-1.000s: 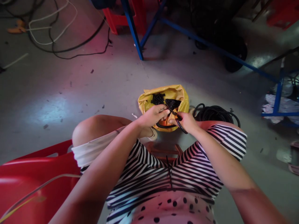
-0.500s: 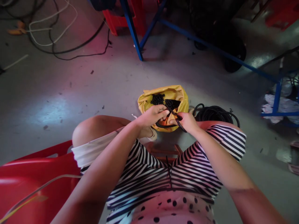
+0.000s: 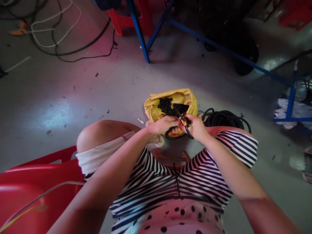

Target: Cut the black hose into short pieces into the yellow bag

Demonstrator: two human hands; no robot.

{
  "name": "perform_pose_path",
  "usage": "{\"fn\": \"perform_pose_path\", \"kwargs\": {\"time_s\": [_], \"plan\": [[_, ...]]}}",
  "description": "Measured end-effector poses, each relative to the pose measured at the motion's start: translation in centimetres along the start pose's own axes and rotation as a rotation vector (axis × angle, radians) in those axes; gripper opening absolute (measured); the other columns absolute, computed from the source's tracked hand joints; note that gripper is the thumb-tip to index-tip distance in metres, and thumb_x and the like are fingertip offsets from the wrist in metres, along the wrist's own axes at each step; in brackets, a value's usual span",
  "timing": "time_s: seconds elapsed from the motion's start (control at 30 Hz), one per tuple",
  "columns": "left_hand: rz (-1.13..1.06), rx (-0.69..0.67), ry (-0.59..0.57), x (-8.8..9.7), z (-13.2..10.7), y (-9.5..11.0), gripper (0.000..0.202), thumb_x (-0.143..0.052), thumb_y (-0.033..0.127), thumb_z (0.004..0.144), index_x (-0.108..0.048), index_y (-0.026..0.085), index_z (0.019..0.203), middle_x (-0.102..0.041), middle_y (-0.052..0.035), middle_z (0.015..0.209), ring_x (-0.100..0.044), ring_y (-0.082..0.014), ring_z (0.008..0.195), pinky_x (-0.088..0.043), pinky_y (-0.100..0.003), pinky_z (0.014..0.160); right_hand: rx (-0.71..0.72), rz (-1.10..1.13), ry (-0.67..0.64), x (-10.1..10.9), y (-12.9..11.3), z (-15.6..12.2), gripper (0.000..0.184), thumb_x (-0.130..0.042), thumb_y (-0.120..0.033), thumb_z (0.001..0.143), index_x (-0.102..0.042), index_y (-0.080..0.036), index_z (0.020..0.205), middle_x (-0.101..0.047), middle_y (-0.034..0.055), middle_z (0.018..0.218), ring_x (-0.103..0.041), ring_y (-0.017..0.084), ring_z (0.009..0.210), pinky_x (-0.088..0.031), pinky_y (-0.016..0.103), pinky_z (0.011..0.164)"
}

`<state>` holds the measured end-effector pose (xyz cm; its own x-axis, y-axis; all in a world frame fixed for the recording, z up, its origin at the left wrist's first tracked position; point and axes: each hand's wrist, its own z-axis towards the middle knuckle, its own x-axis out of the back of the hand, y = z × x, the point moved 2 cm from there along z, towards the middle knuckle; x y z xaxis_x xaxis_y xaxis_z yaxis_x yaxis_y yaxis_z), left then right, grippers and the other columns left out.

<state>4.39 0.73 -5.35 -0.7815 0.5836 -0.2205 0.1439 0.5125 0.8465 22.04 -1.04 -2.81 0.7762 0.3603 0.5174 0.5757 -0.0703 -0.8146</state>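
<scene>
A yellow bag (image 3: 190, 95) stands open on the floor between my feet, with many short black pieces (image 3: 165, 104) inside. Over its near edge, my left hand (image 3: 167, 124) is closed, its fingers pinching a black cable (image 3: 170, 136) that loops below them. Close beside it, my right hand (image 3: 197, 126) is closed around a black-and-orange item (image 3: 185, 120), whose kind is too small and dark to tell. The two hands' fingertips nearly meet, and they partly hide what is between them.
A coil of black cable (image 3: 225, 120) lies by my right knee. A red plastic stool (image 3: 36, 191) is at my left. Ahead stands a blue metal frame (image 3: 138, 32); loose cables (image 3: 80, 50) lie on the floor at the far left.
My left hand has shifted slightly right and down, closer to my right hand. The orange part in my right hand has turned, and the cable loop hangs lower.
</scene>
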Motion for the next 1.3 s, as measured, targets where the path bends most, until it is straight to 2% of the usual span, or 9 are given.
{"fn": "perform_pose_path", "kwargs": {"time_s": [0.2,0.33,0.43,0.63,0.73,0.8,0.9,1.07,1.3], "plan": [[0.067,-0.017,0.004,-0.2,-0.2,0.5,0.020,-0.061,0.033,0.083,-0.071,0.016,0.082,-0.074,-0.0042,0.086,-0.065,-0.0185,0.084,-0.053,-0.029,0.080,-0.016,0.051,-0.069,0.3,-0.4,0.0,0.032,-0.071,-0.045,0.072,-0.052,-0.020,0.075,-0.053,-0.0025,0.069,-0.046,0.012,0.065,-0.036,0.025,0.062],[0.011,-0.067,0.026,0.2,-0.2,0.2,0.036,-0.053,0.047,0.093,-0.071,0.016,0.097,-0.075,-0.0067,0.101,-0.065,-0.0194,0.098,-0.051,-0.032,0.092,-0.024,0.167,0.078,1.5,-0.2,0.4,0.032,-0.072,-0.045,0.074,-0.060,-0.018,0.089,-0.055,-0.0018,0.073,-0.049,0.013,0.066,-0.040,0.026,0.064],[0.115,-0.122,-0.008,0.5,0.1,-0.2,0.044,-0.049,0.056,0.095,-0.068,0.016,0.100,-0.073,-0.0073,0.104,-0.064,-0.0194,0.100,-0.050,-0.033,0.094,-0.038,0.209,0.181,2.4,-0.3,0.7,0.036,-0.076,-0.047,0.072,-0.060,-0.019,0.088,-0.052,-0.0036,0.067,-0.047,0.012,0.062,-0.040,0.026,0.062],[0.187,-0.193,0.001,0.5,0.3,0.1,0.049,-0.051,0.063,0.093,-0.063,0.016,0.088,-0.070,-0.0068,0.094,-0.063,-0.0180,0.090,-0.049,-0.031,0.087,-0.040,0.232,0.280,3.3,-0.3,0.9,0.039,-0.081,-0.050,0.068,-0.061,-0.020,0.083,-0.050,-0.0050,0.062,-0.045,0.011,0.057,-0.039,0.026,0.057],[0.115,-0.198,0.041,0.3,0.2,0.5,0.046,-0.051,0.060,0.094,-0.059,0.017,0.082,-0.061,-0.0019,0.071,-0.057,-0.0137,0.069,-0.047,-0.027,0.071,-0.063,0.261,0.329,3.3,0.2,1.0,0.041,-0.080,-0.053,0.072,-0.061,-0.020,0.085,-0.054,-0.0032,0.067,-0.050,0.013,0.062,-0.042,0.027,0.061],[0.018,-0.190,0.136,0.5,0.2,0.9,0.042,-0.053,0.058,0.094,-0.054,0.018,0.081,-0.050,0.0028,0.060,-0.048,-0.0106,0.057,-0.041,-0.024,0.058,-0.094,0.296,0.336,3.0,0.6,1.1,0.041,-0.076,-0.056,0.076,-0.060,-0.020,0.084,-0.054,-0.0027,0.070,-0.052,0.013,0.065,-0.042,0.027,0.063],[-0.132,-0.200,0.285,1.1,0.1,1.5,0.036,-0.058,0.052,0.093,-0.047,0.020,0.084,-0.039,0.0074,0.058,-0.037,-0.0070,0.048,-0.032,-0.021,0.049,-0.124,0.273,0.273,2.0,1.0,1.0,0.043,-0.071,-0.060,0.080,-0.056,-0.020,0.079,-0.050,-0.0034,0.069,-0.048,0.013,0.064,-0.039,0.026,0.062],[-0.133,-0.289,0.374,1.7,-0.3,2.4,0.031,-0.062,0.047,0.093,-0.050,0.019,0.089,-0.035,0.0091,0.057,-0.034,-0.0060,0.047,-0.029,-0.019,0.046,-0.136,0.196,0.058,0.1,1.0,0.7,0.045,-0.068,-0.063,0.082,-0.054,-0.020,0.083,-0.052,-0.0030,0.071,-0.047,0.013,0.067,-0.035,0.026,0.062],[-0.025,-0.405,0.494,2.0,-1.3,3.5,0.027,-0.060,0.045,0.094,-0.055,0.018,0.092,-0.042,0.0064,0.062,-0.035,-0.0062,0.049,-0.029,-0.020,0.047,-0.166,0.223,0.060,-0.4,1.5,0.8,0.047,-0.064,-0.066,0.083,-0.052,-0.021,0.085,-0.049,-0.0033,0.070,-0.046,0.014,0.066,-0.034,0.026,0.061]]}}
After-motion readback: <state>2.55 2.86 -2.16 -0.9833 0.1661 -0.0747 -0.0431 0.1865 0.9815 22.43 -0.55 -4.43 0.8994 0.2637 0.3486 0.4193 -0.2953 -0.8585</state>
